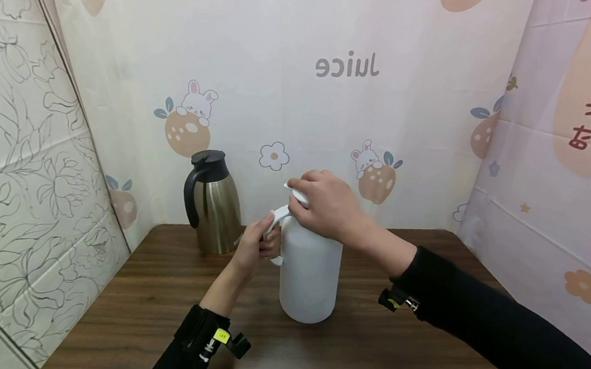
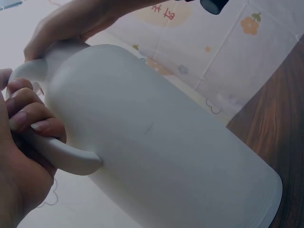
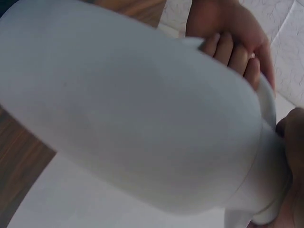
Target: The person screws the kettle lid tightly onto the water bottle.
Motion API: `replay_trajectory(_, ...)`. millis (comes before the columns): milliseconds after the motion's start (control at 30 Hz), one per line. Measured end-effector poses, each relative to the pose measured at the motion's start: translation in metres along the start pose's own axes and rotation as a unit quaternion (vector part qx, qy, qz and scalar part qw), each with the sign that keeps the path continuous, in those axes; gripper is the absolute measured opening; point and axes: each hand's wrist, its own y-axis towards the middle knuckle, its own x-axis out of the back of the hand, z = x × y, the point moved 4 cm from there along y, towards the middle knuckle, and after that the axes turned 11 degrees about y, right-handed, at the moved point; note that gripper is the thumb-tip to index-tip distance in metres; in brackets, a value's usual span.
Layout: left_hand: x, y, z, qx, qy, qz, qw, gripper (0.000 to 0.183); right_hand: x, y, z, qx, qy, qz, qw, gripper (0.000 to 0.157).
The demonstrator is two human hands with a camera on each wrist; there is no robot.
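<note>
A white vacuum jug (image 1: 309, 277) stands upright on the wooden table in the head view. My left hand (image 1: 252, 244) grips its side handle (image 2: 76, 159), with the fingers curled through the loop and the thumb near the top. Over the jug's top lies my right hand (image 1: 330, 204), its fingers curled round the white lid (image 1: 299, 198). That hand covers most of the lid and neck. In the right wrist view the jug's smooth body (image 3: 128, 104) fills much of the picture, with the left hand's fingers behind it at the handle.
A gold-coloured steel vacuum jug (image 1: 218, 216) with a black lid and handle stands at the back left of the brown wooden table (image 1: 163, 307). Printed cloth (image 1: 280, 109) hangs behind the table and along its right side. A flower-patterned panel (image 1: 25, 148) borders the left.
</note>
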Motion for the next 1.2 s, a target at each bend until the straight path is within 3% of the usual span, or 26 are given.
replay_trajectory(133,0.001,0.000,0.000,0.005,-0.003,-0.003,1.0000,0.048,-0.002,0.001,0.004,-0.039,-0.029,-0.006,0.999,0.034)
replay_trajectory(267,0.001,0.000,0.000,0.006,-0.002,-0.004,1.0000,0.049,-0.002,0.002,0.006,-0.070,-0.039,0.015,0.997,0.036)
replay_trajectory(533,0.002,0.000,0.000,0.008,0.000,-0.006,1.0000,0.049,0.006,0.005,0.003,-0.093,0.022,0.090,0.991,0.045)
replay_trajectory(667,0.001,0.000,0.000,0.006,-0.010,-0.002,0.9999,0.048,0.009,0.007,-0.002,-0.048,0.039,0.090,0.994,0.046)
replay_trajectory(767,0.001,0.001,0.001,0.006,-0.015,0.002,0.9999,0.048,0.012,0.010,-0.005,0.029,0.047,0.077,0.995,0.042)
replay_trajectory(867,0.001,0.001,0.002,0.005,-0.019,0.004,0.9998,0.048,0.012,0.011,-0.009,0.121,0.063,0.076,0.988,0.035)
replay_trajectory(967,0.001,0.001,0.002,0.002,-0.019,0.006,0.9998,0.048,0.011,0.011,-0.014,0.181,0.087,0.092,0.975,0.032)
replay_trajectory(1200,0.001,0.001,0.001,0.004,-0.011,-0.002,0.9999,0.049,0.005,0.008,-0.023,0.191,0.115,0.116,0.968,0.033)
